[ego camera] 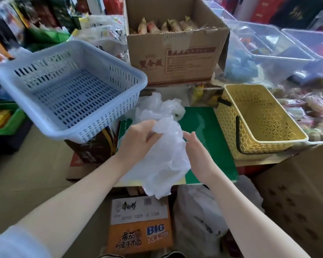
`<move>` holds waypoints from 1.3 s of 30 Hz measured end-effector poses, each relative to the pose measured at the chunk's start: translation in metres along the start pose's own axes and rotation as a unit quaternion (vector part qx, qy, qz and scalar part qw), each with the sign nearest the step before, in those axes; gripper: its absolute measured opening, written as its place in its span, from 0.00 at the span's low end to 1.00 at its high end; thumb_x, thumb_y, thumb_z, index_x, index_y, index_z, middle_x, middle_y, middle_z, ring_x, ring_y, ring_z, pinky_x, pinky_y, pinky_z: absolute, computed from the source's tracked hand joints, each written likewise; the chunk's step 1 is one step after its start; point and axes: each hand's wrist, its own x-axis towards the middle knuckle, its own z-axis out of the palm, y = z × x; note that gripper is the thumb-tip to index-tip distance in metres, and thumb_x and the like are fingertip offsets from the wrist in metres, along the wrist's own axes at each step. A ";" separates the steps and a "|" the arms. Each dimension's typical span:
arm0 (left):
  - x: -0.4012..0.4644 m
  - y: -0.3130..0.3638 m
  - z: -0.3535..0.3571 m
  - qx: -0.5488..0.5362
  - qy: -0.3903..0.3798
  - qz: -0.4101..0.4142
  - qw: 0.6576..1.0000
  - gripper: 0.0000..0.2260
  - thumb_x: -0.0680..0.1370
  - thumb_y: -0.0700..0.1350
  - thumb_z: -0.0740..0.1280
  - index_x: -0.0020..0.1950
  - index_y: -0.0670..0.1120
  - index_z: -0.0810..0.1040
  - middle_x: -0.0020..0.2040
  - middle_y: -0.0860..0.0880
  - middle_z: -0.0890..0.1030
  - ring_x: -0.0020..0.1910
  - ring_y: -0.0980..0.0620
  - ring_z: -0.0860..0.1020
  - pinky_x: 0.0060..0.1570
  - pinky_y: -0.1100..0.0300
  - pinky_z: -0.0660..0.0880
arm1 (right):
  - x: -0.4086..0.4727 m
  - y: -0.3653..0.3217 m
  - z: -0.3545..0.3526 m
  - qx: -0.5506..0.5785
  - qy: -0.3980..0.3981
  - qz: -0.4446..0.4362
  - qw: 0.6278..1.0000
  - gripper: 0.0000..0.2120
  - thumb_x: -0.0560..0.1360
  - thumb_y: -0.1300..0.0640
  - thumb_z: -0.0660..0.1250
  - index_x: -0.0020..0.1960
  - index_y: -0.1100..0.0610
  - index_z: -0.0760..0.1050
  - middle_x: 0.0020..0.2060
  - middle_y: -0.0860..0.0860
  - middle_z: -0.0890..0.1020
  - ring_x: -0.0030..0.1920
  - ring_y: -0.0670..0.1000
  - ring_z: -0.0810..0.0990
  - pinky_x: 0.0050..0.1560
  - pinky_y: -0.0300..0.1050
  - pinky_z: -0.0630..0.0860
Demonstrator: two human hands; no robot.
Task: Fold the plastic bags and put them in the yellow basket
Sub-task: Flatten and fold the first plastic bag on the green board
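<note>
A crumpled white plastic bag [162, 157] hangs between my hands over a green board [209, 131]. My left hand [138, 140] grips its upper left part with closed fingers. The bag's right edge is pinched by my right hand [198, 155]. More crumpled white plastic bags [162, 107] lie in a loose pile just beyond, at the board's far edge. The yellow basket [280, 144] stands to the right of the board, with nothing visible inside it.
A pale blue slotted basket [93, 135] sits tilted at the left on a dark box. A cardboard box [177, 51] of packaged snacks stands behind. Clear bins [280, 53] are at the back right, cartons [140, 224] and a filled white bag [199, 218] below.
</note>
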 end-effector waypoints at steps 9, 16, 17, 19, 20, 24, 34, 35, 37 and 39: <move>-0.029 -0.002 -0.042 -0.114 -0.074 -0.177 0.975 0.18 0.77 0.49 0.65 0.31 0.43 0.63 0.27 0.49 0.65 0.27 0.56 0.63 0.29 0.65 0.59 | -0.013 0.017 0.013 -0.204 0.066 0.020 0.977 0.11 0.65 0.57 0.68 0.44 0.61 0.80 0.35 0.57 0.78 0.36 0.53 0.73 0.37 0.49 0.68; -0.101 -0.055 -0.103 -0.140 -0.070 -0.333 0.930 0.16 0.77 0.49 0.64 0.39 0.37 0.73 0.32 0.47 0.73 0.32 0.54 0.71 0.35 0.59 0.65 | -0.020 0.077 0.006 -0.252 0.290 0.107 0.917 0.08 0.72 0.59 0.68 0.44 0.65 0.78 0.34 0.56 0.75 0.34 0.51 0.70 0.32 0.42 0.65; -0.110 -0.060 -0.110 -0.127 -0.070 -0.341 0.929 0.16 0.78 0.50 0.63 0.39 0.37 0.73 0.32 0.47 0.73 0.32 0.54 0.70 0.35 0.58 0.64 | -0.022 0.084 0.008 -0.287 0.304 0.141 0.897 0.11 0.72 0.57 0.69 0.47 0.65 0.78 0.35 0.55 0.77 0.35 0.52 0.73 0.35 0.43 0.68; -0.124 -0.065 -0.119 -0.120 -0.085 -0.343 0.928 0.17 0.78 0.50 0.61 0.40 0.37 0.75 0.32 0.48 0.74 0.32 0.54 0.71 0.35 0.58 0.64 | -0.025 0.094 0.023 -0.352 0.292 0.174 0.872 0.14 0.71 0.57 0.68 0.54 0.61 0.76 0.47 0.56 0.80 0.47 0.56 0.78 0.49 0.47 0.75; -0.129 -0.064 -0.122 -0.122 -0.098 -0.334 0.930 0.17 0.79 0.51 0.61 0.41 0.37 0.76 0.33 0.47 0.76 0.33 0.54 0.73 0.36 0.58 0.65 | -0.024 0.094 0.035 -0.377 0.285 0.158 0.867 0.17 0.71 0.58 0.67 0.60 0.58 0.74 0.55 0.57 0.78 0.54 0.56 0.77 0.55 0.47 0.73; -0.136 -0.049 -0.132 -0.121 -0.167 -0.283 0.937 0.16 0.78 0.54 0.59 0.35 0.47 0.74 0.31 0.56 0.76 0.31 0.60 0.72 0.32 0.68 0.65 | -0.029 0.068 0.108 -0.337 0.186 -0.030 0.922 0.16 0.77 0.56 0.64 0.64 0.56 0.72 0.61 0.53 0.74 0.57 0.50 0.75 0.56 0.43 0.71; -0.161 -0.036 -0.168 -0.124 -0.242 -0.199 0.942 0.07 0.73 0.42 0.69 0.37 0.44 0.75 0.30 0.53 0.71 0.30 0.59 0.67 0.34 0.65 0.64 | -0.034 0.064 0.191 -0.304 0.127 -0.112 0.938 0.19 0.76 0.60 0.65 0.30 0.54 0.61 0.25 0.44 0.62 0.26 0.42 0.60 0.28 0.36 0.56; -0.166 -0.040 -0.172 -0.099 -0.258 -0.207 0.938 0.06 0.72 0.38 0.68 0.38 0.49 0.75 0.32 0.55 0.73 0.32 0.59 0.69 0.35 0.64 0.66 | -0.033 0.065 0.193 -0.286 0.153 -0.105 0.940 0.19 0.76 0.58 0.64 0.31 0.54 0.59 0.26 0.46 0.61 0.27 0.44 0.59 0.28 0.38 0.56; -0.180 -0.049 -0.175 -0.062 -0.301 -0.237 0.922 0.10 0.70 0.36 0.65 0.41 0.53 0.73 0.39 0.53 0.77 0.37 0.56 0.73 0.38 0.61 0.69 | -0.030 0.066 0.194 -0.231 0.209 -0.086 0.946 0.19 0.77 0.56 0.64 0.32 0.54 0.58 0.27 0.49 0.61 0.27 0.47 0.59 0.28 0.40 0.57; -0.194 -0.060 -0.175 -0.036 -0.310 -0.266 0.912 0.08 0.72 0.38 0.63 0.46 0.50 0.72 0.44 0.48 0.78 0.40 0.52 0.74 0.39 0.60 0.69 | -0.028 0.067 0.192 -0.153 0.247 -0.059 0.955 0.16 0.77 0.52 0.63 0.34 0.55 0.63 0.29 0.54 0.63 0.29 0.51 0.62 0.30 0.42 0.62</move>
